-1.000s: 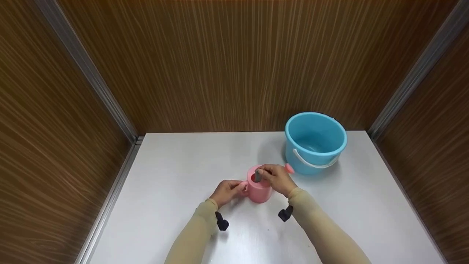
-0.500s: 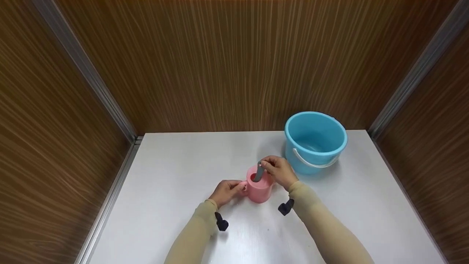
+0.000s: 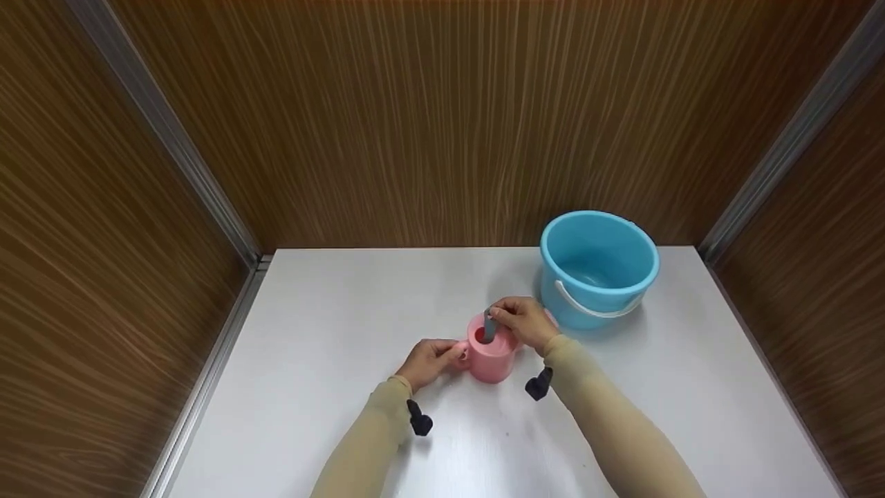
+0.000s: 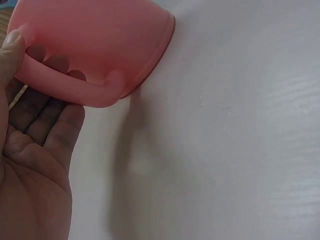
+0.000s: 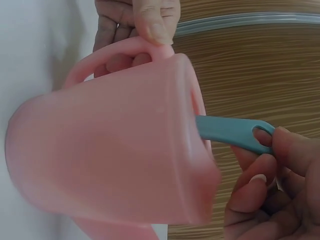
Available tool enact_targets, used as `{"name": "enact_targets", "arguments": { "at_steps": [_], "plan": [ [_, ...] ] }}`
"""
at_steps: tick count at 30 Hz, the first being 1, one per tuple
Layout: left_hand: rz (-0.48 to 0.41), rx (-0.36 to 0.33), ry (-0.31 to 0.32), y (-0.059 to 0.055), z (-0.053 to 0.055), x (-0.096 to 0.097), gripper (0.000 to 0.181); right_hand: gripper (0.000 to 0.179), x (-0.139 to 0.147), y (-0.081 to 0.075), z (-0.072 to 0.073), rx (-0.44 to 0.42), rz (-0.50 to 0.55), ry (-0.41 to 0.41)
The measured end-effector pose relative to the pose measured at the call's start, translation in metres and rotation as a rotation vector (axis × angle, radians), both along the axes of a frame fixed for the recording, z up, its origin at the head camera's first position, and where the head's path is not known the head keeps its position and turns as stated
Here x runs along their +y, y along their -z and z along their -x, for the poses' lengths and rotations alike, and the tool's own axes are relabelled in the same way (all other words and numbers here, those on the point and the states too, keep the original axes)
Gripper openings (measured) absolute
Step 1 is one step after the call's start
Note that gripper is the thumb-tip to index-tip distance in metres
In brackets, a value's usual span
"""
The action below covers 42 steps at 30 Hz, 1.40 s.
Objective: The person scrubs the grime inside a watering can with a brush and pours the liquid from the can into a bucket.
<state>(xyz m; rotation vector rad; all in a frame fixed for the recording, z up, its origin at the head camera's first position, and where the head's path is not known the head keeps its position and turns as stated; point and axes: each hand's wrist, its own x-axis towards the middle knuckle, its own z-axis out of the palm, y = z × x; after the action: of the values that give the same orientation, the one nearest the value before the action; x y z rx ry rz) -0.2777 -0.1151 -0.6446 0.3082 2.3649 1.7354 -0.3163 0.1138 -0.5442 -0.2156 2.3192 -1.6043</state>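
Tool (image 5: 227,131) just raised, pinched by right hand (image 3: 525,326). Probably still working inside pink can (image 3: 491,365), gripped by left hand (image 3: 425,363).

Pink watering can (image 3: 491,366), blue bucket (image 3: 601,243), brown wood-grained walls (image 3: 442,124).

The white tabletop (image 3: 359,297) is being lit brightly, apparently from above, and glare is being thrown back from its near middle. The brown walls (image 3: 429,131) are being shown dimmer. Soft shadows are being cast beside the blue bucket (image 3: 601,303), beneath the sleeves (image 3: 366,436) and near the pink watering can (image 4: 95,37). Fine detail is being softened in the hazier wrist views; a metal rail (image 5: 250,21) is being bowed by the right wrist lens, and the slim tool (image 3: 489,328) is being rendered grey in the head view, teal there.
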Motion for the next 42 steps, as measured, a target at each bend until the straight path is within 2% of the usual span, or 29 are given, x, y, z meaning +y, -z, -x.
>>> {"name": "enact_targets", "arguments": {
  "at_steps": [7, 16, 20, 24, 29, 37, 42],
  "plan": [
    [-0.017, -0.036, 0.02, 0.001, 0.0, 0.0, 0.033, 0.016, -0.002, 0.003, -0.002, -0.068, -0.027, -0.004],
    [0.004, -0.011, 0.009, 0.0, 0.0, -0.001, 0.033, 0.02, 0.0, 0.004, 0.0, -0.087, 0.025, 0.003],
    [0.043, 0.012, 0.008, -0.001, 0.0, -0.002, 0.034, 0.023, -0.002, 0.0, 0.001, -0.059, 0.05, 0.005],
    [0.065, 0.024, 0.014, -0.001, 0.001, -0.002, 0.034, 0.027, -0.004, -0.007, 0.002, -0.029, 0.054, -0.029],
    [0.052, 0.006, 0.026, -0.001, 0.001, -0.003, 0.033, 0.025, -0.008, -0.014, 0.005, -0.06, 0.038, -0.058],
    [0.049, 0.038, 0.024, -0.001, 0.001, -0.003, 0.031, 0.027, -0.01, -0.013, 0.012, -0.096, -0.023, -0.128],
    [0.052, 0.031, 0.009, 0.0, 0.001, -0.002, 0.029, 0.026, -0.009, -0.01, 0.015, -0.118, -0.082, -0.162]
  ]
}}
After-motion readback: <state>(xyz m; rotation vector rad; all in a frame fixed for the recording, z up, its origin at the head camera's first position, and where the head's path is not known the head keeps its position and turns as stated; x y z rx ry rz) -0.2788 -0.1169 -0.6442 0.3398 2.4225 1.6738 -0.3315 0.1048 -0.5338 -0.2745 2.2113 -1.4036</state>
